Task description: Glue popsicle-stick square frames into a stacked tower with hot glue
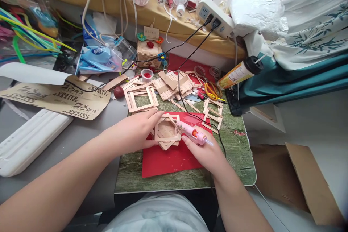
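A layered craft-stick frame (168,139), its squares stacked at turned angles, rests on a red sheet (168,165). My left hand (140,128) grips the frame's left side between thumb and fingers. In my right hand (208,152) is a pink hot glue gun (192,132), a clear glue stick poking out of its back end. Its nozzle is at the upper right corner of the frame; whether it touches the wood I cannot tell. The fingers around the gun's handle are mostly hidden.
Behind lie another square stick frame (143,108), a pile of craft sticks (174,85) and a ladder-like stick piece (213,114). Orange-handled scissors (213,90) and a lidded cup (240,72) stand at the right. A black cord runs from the power strip (214,16) across the table.
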Demonstrator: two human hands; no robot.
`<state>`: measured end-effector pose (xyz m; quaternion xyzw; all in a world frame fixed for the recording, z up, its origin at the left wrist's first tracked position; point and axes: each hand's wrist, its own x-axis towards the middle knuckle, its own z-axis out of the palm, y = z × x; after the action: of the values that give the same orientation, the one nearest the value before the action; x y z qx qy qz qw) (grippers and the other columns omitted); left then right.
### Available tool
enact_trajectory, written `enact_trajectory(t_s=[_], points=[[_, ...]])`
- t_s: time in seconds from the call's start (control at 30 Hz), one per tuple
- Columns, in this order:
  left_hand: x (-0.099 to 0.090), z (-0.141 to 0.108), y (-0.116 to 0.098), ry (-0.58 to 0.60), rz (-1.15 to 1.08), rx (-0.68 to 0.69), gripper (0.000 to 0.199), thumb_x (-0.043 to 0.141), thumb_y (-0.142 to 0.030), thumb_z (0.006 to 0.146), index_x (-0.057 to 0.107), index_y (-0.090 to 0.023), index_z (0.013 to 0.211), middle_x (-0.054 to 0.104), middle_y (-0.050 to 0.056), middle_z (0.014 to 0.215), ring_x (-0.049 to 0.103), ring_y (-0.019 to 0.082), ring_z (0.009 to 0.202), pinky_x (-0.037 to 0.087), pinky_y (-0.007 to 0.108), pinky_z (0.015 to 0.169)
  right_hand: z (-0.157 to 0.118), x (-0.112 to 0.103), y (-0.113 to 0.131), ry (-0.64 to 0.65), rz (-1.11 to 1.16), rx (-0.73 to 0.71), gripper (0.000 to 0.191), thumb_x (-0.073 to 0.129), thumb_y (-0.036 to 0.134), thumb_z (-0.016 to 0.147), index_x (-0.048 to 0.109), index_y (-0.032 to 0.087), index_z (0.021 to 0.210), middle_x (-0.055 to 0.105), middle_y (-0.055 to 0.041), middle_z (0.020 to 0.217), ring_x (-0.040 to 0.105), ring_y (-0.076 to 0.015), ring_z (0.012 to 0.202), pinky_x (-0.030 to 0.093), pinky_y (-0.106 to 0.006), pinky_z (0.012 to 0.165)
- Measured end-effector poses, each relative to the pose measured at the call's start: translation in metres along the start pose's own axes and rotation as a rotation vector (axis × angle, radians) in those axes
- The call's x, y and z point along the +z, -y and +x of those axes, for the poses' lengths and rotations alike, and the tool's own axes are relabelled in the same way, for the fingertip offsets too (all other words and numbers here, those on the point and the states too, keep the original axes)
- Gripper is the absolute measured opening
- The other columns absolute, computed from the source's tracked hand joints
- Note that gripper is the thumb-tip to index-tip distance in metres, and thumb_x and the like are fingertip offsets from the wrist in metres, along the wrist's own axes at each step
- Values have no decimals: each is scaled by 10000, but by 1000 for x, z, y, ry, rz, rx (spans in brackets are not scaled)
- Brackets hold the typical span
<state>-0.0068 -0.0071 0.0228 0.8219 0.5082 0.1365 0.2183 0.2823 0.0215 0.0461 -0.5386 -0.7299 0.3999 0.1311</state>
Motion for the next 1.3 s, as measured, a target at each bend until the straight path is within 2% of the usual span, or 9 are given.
enact_trajectory(t_s=[0.1,0.2,0.53,0.97,1.3], points=[[0,0,0,-6,-8,10,812,728,-519,963,409,-199,1637,533,211,1635,626,378,1433,596,417,1061,-1,0,-2,3,11,2,188,669,428,1015,702,243,1013,709,-33,912,648,-228,824,479,-343,742],[0,0,1,-13,-10,12,801,728,-508,963,416,-196,1631,537,213,1628,629,377,1429,595,417,1063,-2,0,1,10,-32,3,220,672,451,1028,686,241,967,696,-18,880,621,-211,780,441,-337,707],[1,-1,1,-18,0,17,804,721,-534,975,414,-182,1630,551,213,1616,609,371,1454,581,411,1084,-5,6,6,9,-144,-48,400,568,531,1087,497,257,805,579,-2,796,546,-201,734,402,-343,700],[2,0,1,-17,6,12,802,719,-536,983,416,-178,1633,545,210,1624,605,369,1461,575,407,1095,-5,6,1,32,-164,-29,457,566,580,1071,411,268,774,532,11,743,508,-193,676,387,-331,654],[2,-1,2,-8,15,14,816,738,-524,975,411,-172,1634,535,216,1636,596,375,1472,577,409,1095,-4,5,2,39,-191,-41,415,573,557,1074,485,262,795,613,-11,776,554,-207,706,388,-335,665]])
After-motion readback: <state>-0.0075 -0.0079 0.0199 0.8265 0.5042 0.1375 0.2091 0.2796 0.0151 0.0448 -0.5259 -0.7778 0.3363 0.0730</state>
